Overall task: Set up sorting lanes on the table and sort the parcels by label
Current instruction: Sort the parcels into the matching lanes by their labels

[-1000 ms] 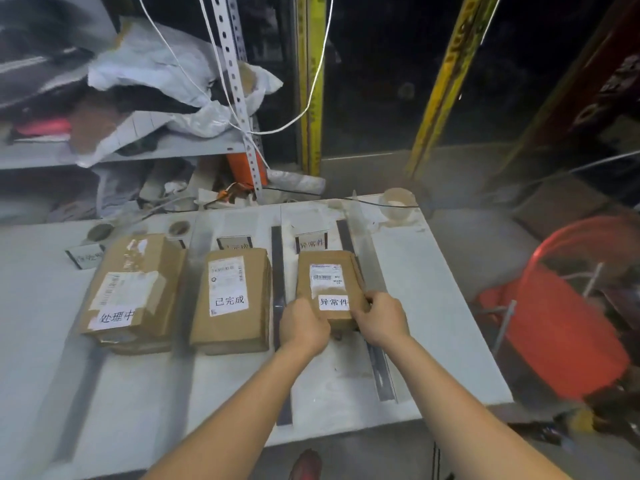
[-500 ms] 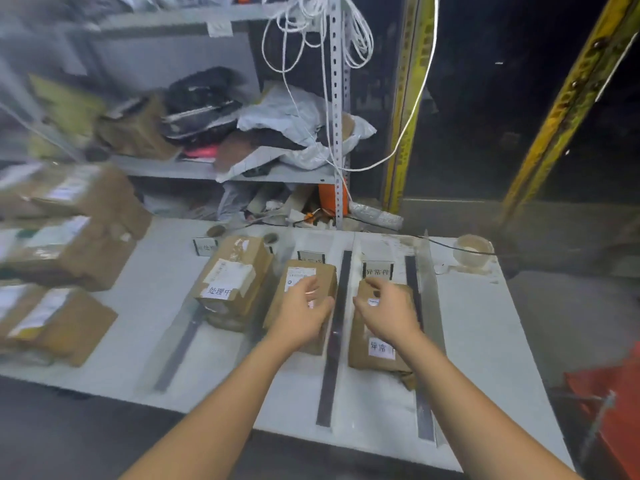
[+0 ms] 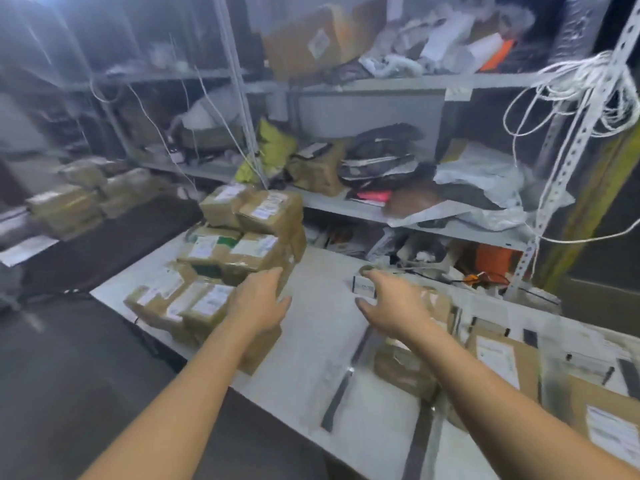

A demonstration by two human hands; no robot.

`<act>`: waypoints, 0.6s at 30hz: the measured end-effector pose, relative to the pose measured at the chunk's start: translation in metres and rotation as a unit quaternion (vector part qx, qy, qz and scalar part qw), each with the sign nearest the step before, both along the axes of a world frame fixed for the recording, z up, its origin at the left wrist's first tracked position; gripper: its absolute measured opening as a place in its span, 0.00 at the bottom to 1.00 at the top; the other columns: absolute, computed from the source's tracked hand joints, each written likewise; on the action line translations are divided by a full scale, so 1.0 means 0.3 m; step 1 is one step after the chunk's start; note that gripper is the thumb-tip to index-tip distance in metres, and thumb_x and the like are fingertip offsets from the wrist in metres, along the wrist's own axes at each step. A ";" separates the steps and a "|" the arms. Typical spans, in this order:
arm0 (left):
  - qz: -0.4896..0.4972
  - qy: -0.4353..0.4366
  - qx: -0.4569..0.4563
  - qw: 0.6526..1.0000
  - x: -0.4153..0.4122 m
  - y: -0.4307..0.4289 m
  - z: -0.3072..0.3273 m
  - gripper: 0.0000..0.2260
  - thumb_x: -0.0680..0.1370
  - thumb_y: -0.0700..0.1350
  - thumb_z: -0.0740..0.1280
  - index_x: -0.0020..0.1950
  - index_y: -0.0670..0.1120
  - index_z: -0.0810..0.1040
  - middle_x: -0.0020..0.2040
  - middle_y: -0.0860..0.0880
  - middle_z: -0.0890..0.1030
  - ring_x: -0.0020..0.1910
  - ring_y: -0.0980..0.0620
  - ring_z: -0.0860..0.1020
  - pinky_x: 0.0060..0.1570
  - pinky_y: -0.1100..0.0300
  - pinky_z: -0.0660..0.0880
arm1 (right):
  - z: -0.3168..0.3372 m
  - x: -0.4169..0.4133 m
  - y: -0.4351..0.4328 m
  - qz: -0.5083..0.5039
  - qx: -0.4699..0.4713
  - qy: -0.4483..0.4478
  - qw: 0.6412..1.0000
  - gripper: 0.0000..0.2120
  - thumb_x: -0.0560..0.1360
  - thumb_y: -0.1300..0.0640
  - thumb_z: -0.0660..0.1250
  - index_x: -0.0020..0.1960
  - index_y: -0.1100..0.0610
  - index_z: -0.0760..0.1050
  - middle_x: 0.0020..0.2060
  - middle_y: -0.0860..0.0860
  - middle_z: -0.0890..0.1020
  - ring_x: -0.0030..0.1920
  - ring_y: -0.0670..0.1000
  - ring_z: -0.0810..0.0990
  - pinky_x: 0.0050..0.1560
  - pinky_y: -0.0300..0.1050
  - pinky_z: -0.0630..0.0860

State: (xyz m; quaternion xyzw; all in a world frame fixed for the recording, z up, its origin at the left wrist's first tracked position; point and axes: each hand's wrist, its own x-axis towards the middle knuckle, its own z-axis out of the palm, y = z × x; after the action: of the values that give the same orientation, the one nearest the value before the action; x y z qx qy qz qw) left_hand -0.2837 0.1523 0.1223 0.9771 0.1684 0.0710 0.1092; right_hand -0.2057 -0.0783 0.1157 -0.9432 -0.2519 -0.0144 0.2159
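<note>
Two empty, wide-spread hands, left hand (image 3: 260,302), right hand (image 3: 393,308); boxy brown cardboard parcels (image 3: 242,244) stacked label-up, long axes receding.

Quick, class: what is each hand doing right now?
Left hand: open, at the parcel stack, holding nothing.
Right hand: open, over the table, holding nothing.

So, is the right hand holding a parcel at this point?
No, the right hand hovers open and empty above the table, as does the left hand beside the parcel stack.
</note>
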 end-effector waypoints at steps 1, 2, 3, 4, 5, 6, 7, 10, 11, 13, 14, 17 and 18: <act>-0.002 0.003 0.008 1.000 -0.004 0.093 0.017 0.26 0.78 0.54 0.66 0.75 0.51 0.66 0.68 0.49 0.75 0.64 0.47 0.75 0.58 0.48 0.76 | 0.010 0.004 0.091 -0.002 -0.001 0.000 1.000 0.27 0.77 0.46 0.64 0.74 0.52 0.66 0.70 0.50 0.73 0.69 0.54 0.71 0.64 0.50 0.71; -0.009 -0.001 0.014 1.000 -0.002 0.185 0.030 0.24 0.77 0.54 0.66 0.73 0.52 0.68 0.66 0.50 0.76 0.62 0.48 0.76 0.56 0.49 0.77 | 0.020 0.009 0.178 -0.005 -0.002 0.004 1.000 0.27 0.78 0.46 0.63 0.74 0.52 0.65 0.71 0.49 0.72 0.70 0.54 0.69 0.65 0.51 0.71; -0.014 -0.003 0.021 1.000 0.004 0.270 0.043 0.22 0.77 0.54 0.66 0.71 0.53 0.69 0.64 0.51 0.77 0.60 0.49 0.76 0.54 0.50 0.77 | 0.025 0.017 0.261 -0.006 -0.006 0.005 1.000 0.27 0.78 0.46 0.63 0.75 0.52 0.65 0.72 0.48 0.71 0.71 0.53 0.68 0.66 0.51 0.70; -0.015 -0.001 0.029 0.999 0.013 0.356 0.051 0.21 0.77 0.54 0.66 0.70 0.53 0.69 0.63 0.52 0.77 0.60 0.49 0.76 0.53 0.51 0.76 | 0.030 0.027 0.341 -0.005 -0.015 0.006 1.000 0.27 0.78 0.45 0.63 0.75 0.51 0.64 0.72 0.48 0.71 0.71 0.53 0.68 0.66 0.51 0.70; -0.009 0.000 0.037 0.999 0.028 0.438 0.059 0.22 0.77 0.54 0.65 0.70 0.52 0.69 0.63 0.52 0.77 0.59 0.49 0.76 0.52 0.52 0.76 | 0.035 0.040 0.417 -0.005 -0.023 0.006 1.000 0.27 0.79 0.45 0.63 0.75 0.51 0.64 0.72 0.47 0.70 0.71 0.52 0.68 0.66 0.51 0.71; -0.010 -0.002 0.045 0.999 0.046 0.515 0.066 0.23 0.78 0.55 0.65 0.71 0.52 0.68 0.63 0.52 0.77 0.60 0.49 0.76 0.52 0.53 0.76 | 0.042 0.055 0.490 -0.007 -0.027 0.005 1.000 0.27 0.79 0.45 0.62 0.75 0.51 0.64 0.72 0.47 0.70 0.71 0.52 0.69 0.66 0.51 0.71; -0.011 0.001 0.053 0.999 0.065 0.586 0.072 0.23 0.78 0.55 0.65 0.72 0.51 0.68 0.64 0.51 0.76 0.61 0.48 0.75 0.53 0.52 0.76 | 0.049 0.071 0.559 -0.009 -0.028 0.003 1.000 0.27 0.79 0.45 0.62 0.75 0.50 0.64 0.72 0.47 0.71 0.71 0.52 0.69 0.65 0.51 0.72; 0.005 -0.007 0.054 0.998 0.133 0.775 0.085 0.23 0.79 0.55 0.64 0.72 0.50 0.68 0.67 0.49 0.75 0.65 0.47 0.73 0.56 0.51 0.74 | 0.067 0.135 0.755 -0.010 -0.024 0.001 1.000 0.24 0.78 0.45 0.64 0.72 0.49 0.68 0.68 0.47 0.74 0.68 0.51 0.72 0.62 0.51 0.75; 0.008 -0.012 0.049 0.999 0.159 0.832 0.089 0.23 0.79 0.55 0.64 0.73 0.50 0.67 0.68 0.49 0.74 0.65 0.46 0.73 0.56 0.50 0.74 | 0.069 0.163 0.818 -0.009 -0.016 0.002 1.000 0.22 0.77 0.45 0.64 0.70 0.49 0.70 0.66 0.47 0.76 0.66 0.51 0.73 0.60 0.50 0.75; 0.014 -0.012 0.037 0.999 0.223 0.946 0.085 0.23 0.78 0.55 0.63 0.72 0.51 0.67 0.68 0.50 0.74 0.65 0.46 0.73 0.55 0.50 0.74 | 0.064 0.228 0.938 -0.008 -0.005 0.009 1.000 0.21 0.77 0.45 0.65 0.68 0.48 0.71 0.65 0.47 0.76 0.65 0.51 0.74 0.58 0.50 0.76; 0.017 -0.008 0.031 0.999 0.261 1.003 0.079 0.23 0.78 0.55 0.64 0.72 0.52 0.67 0.68 0.50 0.74 0.64 0.46 0.74 0.54 0.50 0.74 | 0.056 0.266 0.995 -0.007 -0.001 0.014 1.000 0.22 0.76 0.45 0.65 0.69 0.48 0.70 0.66 0.47 0.76 0.65 0.52 0.74 0.59 0.51 0.77; 0.028 0.013 0.023 0.999 0.368 1.157 0.059 0.25 0.78 0.57 0.64 0.73 0.54 0.65 0.69 0.51 0.73 0.64 0.46 0.74 0.54 0.49 0.77 | 0.032 0.392 1.155 -0.008 0.003 0.026 1.000 0.24 0.77 0.45 0.65 0.70 0.50 0.69 0.66 0.49 0.76 0.65 0.53 0.74 0.57 0.51 0.77; 0.033 0.012 0.021 0.999 0.403 1.207 0.051 0.25 0.77 0.58 0.64 0.73 0.54 0.65 0.68 0.51 0.74 0.63 0.47 0.75 0.53 0.49 0.78 | 0.023 0.436 1.208 -0.008 0.011 0.028 1.000 0.24 0.77 0.45 0.65 0.70 0.50 0.69 0.65 0.50 0.76 0.64 0.54 0.74 0.56 0.51 0.78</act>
State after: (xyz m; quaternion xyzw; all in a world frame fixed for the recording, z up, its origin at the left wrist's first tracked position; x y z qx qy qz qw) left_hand -0.1630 0.5143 0.1376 0.9739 0.2000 0.0660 0.0842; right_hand -0.0749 0.2842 0.1225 -0.9428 -0.2381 0.0080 0.2331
